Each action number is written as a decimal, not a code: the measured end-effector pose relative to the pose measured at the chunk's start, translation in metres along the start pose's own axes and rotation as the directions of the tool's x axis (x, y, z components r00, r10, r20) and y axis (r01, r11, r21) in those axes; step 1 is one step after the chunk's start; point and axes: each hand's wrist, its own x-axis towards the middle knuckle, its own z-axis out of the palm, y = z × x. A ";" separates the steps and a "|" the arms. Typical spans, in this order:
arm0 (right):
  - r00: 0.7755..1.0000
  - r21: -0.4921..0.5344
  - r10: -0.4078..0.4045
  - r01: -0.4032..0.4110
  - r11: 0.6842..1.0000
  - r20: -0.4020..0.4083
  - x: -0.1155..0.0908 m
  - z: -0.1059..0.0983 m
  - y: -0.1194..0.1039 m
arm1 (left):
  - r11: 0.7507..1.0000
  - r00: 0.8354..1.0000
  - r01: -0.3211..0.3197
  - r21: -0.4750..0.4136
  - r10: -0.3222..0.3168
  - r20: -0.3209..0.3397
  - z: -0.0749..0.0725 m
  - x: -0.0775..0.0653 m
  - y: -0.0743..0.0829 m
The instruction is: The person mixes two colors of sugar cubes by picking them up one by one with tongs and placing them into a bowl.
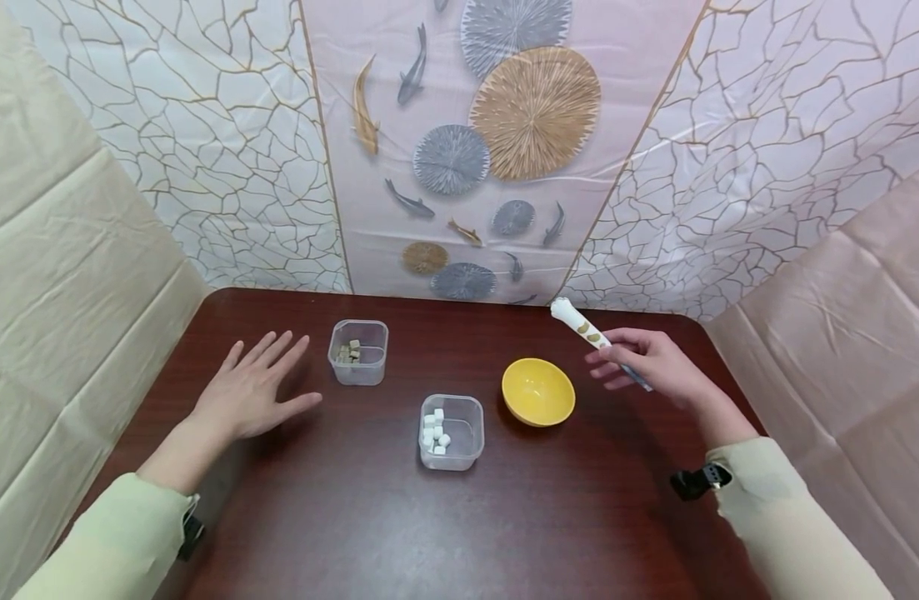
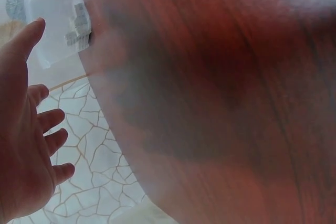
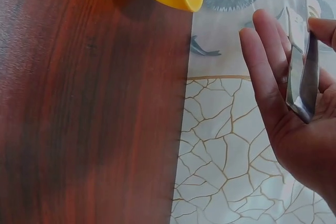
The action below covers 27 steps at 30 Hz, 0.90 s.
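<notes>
The left hand (image 1: 252,392) spreads its fingers wide over the bench (image 1: 354,525), its sleeve (image 1: 102,533) cropped by the head view's lower edge. Just right of it, a clear container (image 1: 362,377) holds dull brownish cubes (image 1: 352,352), blurred through the wall in the left wrist view. Between the hands sits a second container (image 1: 462,427) with white cubes (image 1: 438,432) toward its left side. A yellow bowl (image 1: 537,392), cut off in the right wrist view, stands just left of the right hand (image 1: 646,358), which pinches two-armed tongs (image 1: 576,321), white with golden-brown patches, shiny metal at the bend, partly hidden by fingers. Marks on the black wrist device (image 1: 699,481) are too small to read.
</notes>
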 end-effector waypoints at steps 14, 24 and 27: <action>0.992 -0.037 0.058 -0.054 0.998 0.116 0.024 0.005 -0.032 | 0.994 0.998 -0.057 -0.094 0.057 0.002 -0.013 0.033 -0.004; 0.976 -0.078 0.058 -0.043 0.996 0.209 0.038 0.019 -0.048 | 0.957 0.995 -0.066 -0.282 0.083 0.051 -0.014 0.054 -0.008; 0.971 -0.067 0.056 -0.042 0.997 0.233 0.041 0.024 -0.052 | 0.944 0.994 -0.072 -0.323 0.093 0.050 -0.014 0.059 -0.008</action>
